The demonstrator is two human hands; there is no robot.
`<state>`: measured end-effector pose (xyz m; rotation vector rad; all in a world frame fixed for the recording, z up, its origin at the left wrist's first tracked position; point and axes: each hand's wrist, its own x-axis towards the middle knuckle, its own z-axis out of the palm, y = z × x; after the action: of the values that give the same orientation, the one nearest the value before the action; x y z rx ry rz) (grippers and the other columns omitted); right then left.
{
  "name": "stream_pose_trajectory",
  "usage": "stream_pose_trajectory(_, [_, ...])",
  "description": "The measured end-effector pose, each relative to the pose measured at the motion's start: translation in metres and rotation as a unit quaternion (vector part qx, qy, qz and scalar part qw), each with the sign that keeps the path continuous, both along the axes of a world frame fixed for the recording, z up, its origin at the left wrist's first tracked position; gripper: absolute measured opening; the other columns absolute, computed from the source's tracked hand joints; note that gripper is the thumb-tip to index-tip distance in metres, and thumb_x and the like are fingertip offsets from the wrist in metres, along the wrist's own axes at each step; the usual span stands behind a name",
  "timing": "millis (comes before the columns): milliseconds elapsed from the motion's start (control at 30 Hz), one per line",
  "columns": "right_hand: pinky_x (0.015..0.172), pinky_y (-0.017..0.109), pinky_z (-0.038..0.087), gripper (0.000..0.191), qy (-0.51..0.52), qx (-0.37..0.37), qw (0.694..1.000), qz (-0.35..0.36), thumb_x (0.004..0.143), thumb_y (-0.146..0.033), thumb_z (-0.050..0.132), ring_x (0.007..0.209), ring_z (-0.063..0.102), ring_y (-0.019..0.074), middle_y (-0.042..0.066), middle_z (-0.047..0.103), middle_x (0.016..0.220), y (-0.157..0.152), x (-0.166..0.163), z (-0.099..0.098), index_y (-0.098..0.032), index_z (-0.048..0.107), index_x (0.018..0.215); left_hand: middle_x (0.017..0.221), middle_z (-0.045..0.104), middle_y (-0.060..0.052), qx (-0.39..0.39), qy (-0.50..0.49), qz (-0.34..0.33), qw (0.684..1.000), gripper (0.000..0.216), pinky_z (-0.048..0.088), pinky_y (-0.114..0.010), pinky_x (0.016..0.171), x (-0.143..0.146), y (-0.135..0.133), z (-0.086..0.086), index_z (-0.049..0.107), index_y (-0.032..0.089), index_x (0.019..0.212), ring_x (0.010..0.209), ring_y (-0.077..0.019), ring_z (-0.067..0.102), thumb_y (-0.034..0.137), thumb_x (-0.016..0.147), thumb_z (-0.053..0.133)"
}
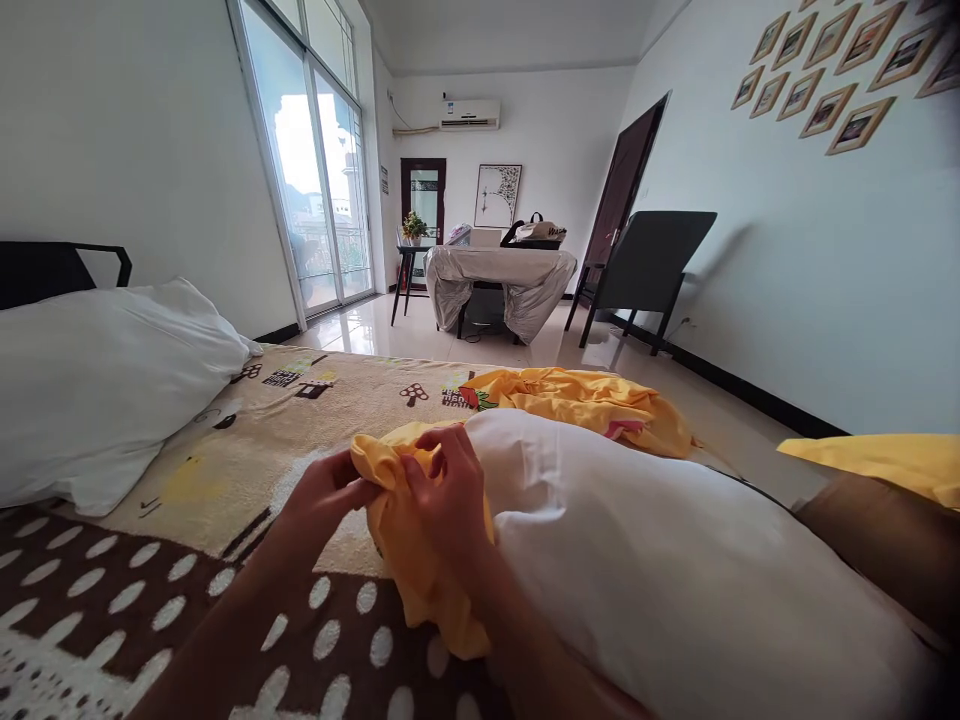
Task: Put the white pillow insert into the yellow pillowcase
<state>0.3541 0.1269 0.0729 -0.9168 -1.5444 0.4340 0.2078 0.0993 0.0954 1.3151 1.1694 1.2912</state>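
Observation:
A white pillow lies on the patterned blanket, stretching from the middle to the lower right. Gathered at its left end is a yellow pillowcase, whose lower part hangs over the blanket. My left hand pinches the bunched upper edge of this cloth from the left. Close beside it, my right hand has its fingers curled into the same folds, next to the pillow. How far the pillowcase goes over the pillow is partly hidden by my right hand and forearm. More yellow cloth lies crumpled behind the pillow.
Another white pillow lies at the left, before a black chair. Beyond the blanket stand a plastic-covered table with a bag, and a dark chair. At the right edge is a bare limb under yellow fabric.

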Motion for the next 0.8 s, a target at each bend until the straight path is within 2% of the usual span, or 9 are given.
stream_pose_trajectory(133, [0.066, 0.024, 0.040, 0.008, -0.108, -0.015, 0.989, 0.098, 0.086, -0.026, 0.056, 0.071, 0.056, 0.0129, 0.000, 0.064, 0.081, -0.012, -0.002, 0.009, -0.020, 0.061, 0.086, 0.068, 0.069, -0.004, -0.039, -0.206, 0.036, 0.977, 0.024, 0.051, -0.023, 0.061, 0.003, 0.004, 0.001, 0.071, 0.012, 0.072, 0.064, -0.0169, 0.063, 0.021, 0.053, 0.081])
stream_pose_trajectory(233, [0.066, 0.025, 0.037, 0.006, -0.177, -0.035, 0.977, 0.114, 0.086, -0.020, 0.055, 0.072, 0.055, 0.0136, 0.001, 0.064, 0.082, -0.015, -0.003, 0.010, -0.019, 0.060, 0.088, 0.068, 0.069, -0.005, -0.067, -0.283, 0.060, 0.955, 0.006, 0.052, -0.023, 0.060, 0.004, 0.007, -0.001, 0.069, 0.011, 0.072, 0.065, -0.0173, 0.064, 0.016, 0.068, 0.069])
stream_pose_trajectory(300, [0.064, 0.023, 0.035, 0.002, -0.179, -0.055, 0.973, 0.132, 0.085, -0.018, 0.057, 0.069, 0.053, 0.0119, -0.001, 0.062, 0.077, -0.012, -0.002, 0.009, -0.019, 0.059, 0.084, 0.072, 0.069, -0.007, -0.108, -0.321, 0.071, 0.938, 0.017, 0.054, -0.025, 0.062, 0.005, 0.008, 0.000, 0.069, 0.011, 0.072, 0.068, -0.0183, 0.065, 0.014, 0.079, 0.053])
stream_pose_trajectory(400, [0.060, 0.021, 0.032, 0.015, -0.162, -0.060, 0.972, 0.159, 0.084, -0.020, 0.063, 0.062, 0.047, 0.0088, -0.005, 0.055, 0.066, -0.006, 0.006, 0.009, -0.018, 0.055, 0.071, 0.076, 0.070, -0.009, -0.167, -0.357, 0.079, 0.916, 0.033, 0.055, -0.028, 0.065, 0.005, 0.010, 0.006, 0.069, 0.011, 0.074, 0.069, -0.0187, 0.065, 0.016, 0.088, 0.039])
stream_pose_trajectory(467, [0.058, 0.021, 0.030, 0.022, -0.156, -0.052, 0.974, 0.158, 0.083, -0.021, 0.064, 0.060, 0.045, 0.0079, -0.006, 0.052, 0.063, -0.002, 0.012, 0.011, -0.018, 0.051, 0.065, 0.078, 0.071, -0.010, -0.168, -0.355, 0.070, 0.917, 0.034, 0.056, -0.029, 0.067, 0.005, 0.011, 0.009, 0.069, 0.011, 0.075, 0.069, -0.0184, 0.066, 0.014, 0.088, 0.038])
stream_pose_trajectory(600, [0.061, 0.021, 0.032, 0.017, -0.159, -0.061, 0.973, 0.155, 0.081, -0.019, 0.065, 0.063, 0.047, 0.0079, -0.005, 0.056, 0.068, 0.000, 0.018, 0.015, -0.018, 0.054, 0.068, 0.078, 0.071, -0.010, -0.141, -0.304, 0.018, 0.942, 0.024, 0.055, -0.029, 0.067, 0.002, 0.012, 0.002, 0.071, 0.009, 0.077, 0.070, -0.0193, 0.066, 0.011, 0.080, 0.048])
stream_pose_trajectory(700, [0.061, 0.021, 0.033, 0.014, -0.180, -0.078, 0.968, 0.156, 0.079, -0.018, 0.065, 0.063, 0.048, 0.0085, -0.005, 0.058, 0.069, -0.002, 0.016, 0.016, -0.018, 0.055, 0.069, 0.071, 0.069, -0.007, -0.112, -0.242, -0.015, 0.964, 0.010, 0.052, -0.025, 0.059, -0.002, 0.015, -0.010, 0.071, 0.010, 0.074, 0.064, -0.0175, 0.063, 0.019, 0.073, 0.065])
stream_pose_trajectory(800, [0.060, 0.021, 0.034, 0.008, -0.201, -0.068, 0.962, 0.169, 0.077, -0.014, 0.063, 0.065, 0.052, 0.0100, -0.003, 0.061, 0.073, -0.004, 0.013, 0.014, -0.018, 0.056, 0.073, 0.057, 0.063, -0.004, -0.108, -0.145, -0.066, 0.981, 0.024, 0.044, -0.022, 0.045, -0.006, 0.016, -0.016, 0.069, 0.011, 0.066, 0.048, -0.0131, 0.054, 0.034, 0.067, 0.077])
